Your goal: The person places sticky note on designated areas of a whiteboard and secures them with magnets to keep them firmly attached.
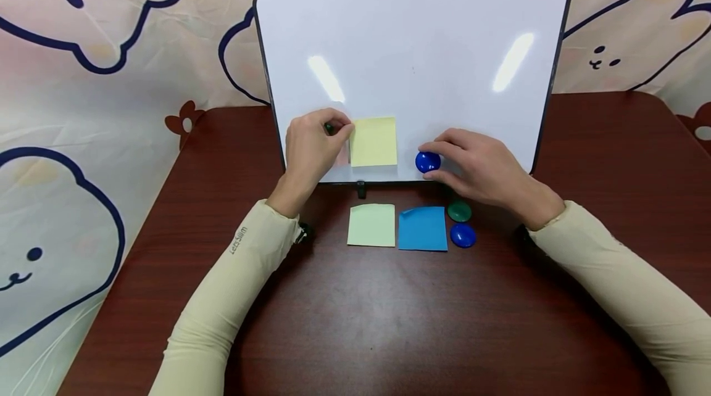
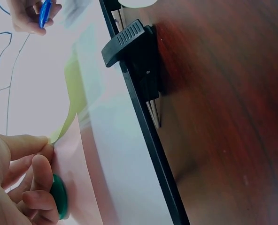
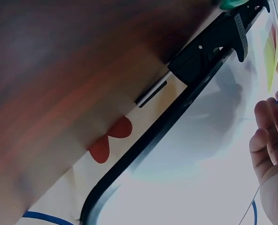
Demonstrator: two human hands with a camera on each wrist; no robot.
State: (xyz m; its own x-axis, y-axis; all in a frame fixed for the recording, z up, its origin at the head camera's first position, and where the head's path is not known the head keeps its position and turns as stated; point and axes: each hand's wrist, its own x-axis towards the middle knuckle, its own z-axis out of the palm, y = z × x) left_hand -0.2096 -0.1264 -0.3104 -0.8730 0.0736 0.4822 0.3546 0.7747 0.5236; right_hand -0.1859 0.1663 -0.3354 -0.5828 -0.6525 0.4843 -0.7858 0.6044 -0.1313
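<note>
My left hand (image 1: 312, 144) pinches the left edge of a yellow sticky note (image 1: 374, 142) between thumb and finger, in front of the whiteboard's lower part. Behind that hand, a pink sticky note (image 2: 73, 171) lies against the board, with a round green magnet (image 2: 59, 197) on it beside my curled fingers. To the right of the yellow note, my right hand (image 1: 482, 165) holds a round blue magnet (image 1: 428, 162) by its rim, between thumb and fingers. In the left wrist view, the yellow note stands partly away from the board.
The whiteboard (image 1: 416, 44) stands upright on the dark wooden table (image 1: 366, 322), held by black clip feet (image 2: 139, 56). Before it lie a pale green sticky note (image 1: 371, 225), a blue sticky note (image 1: 423, 229), a green magnet (image 1: 459, 211) and another blue magnet (image 1: 463, 235).
</note>
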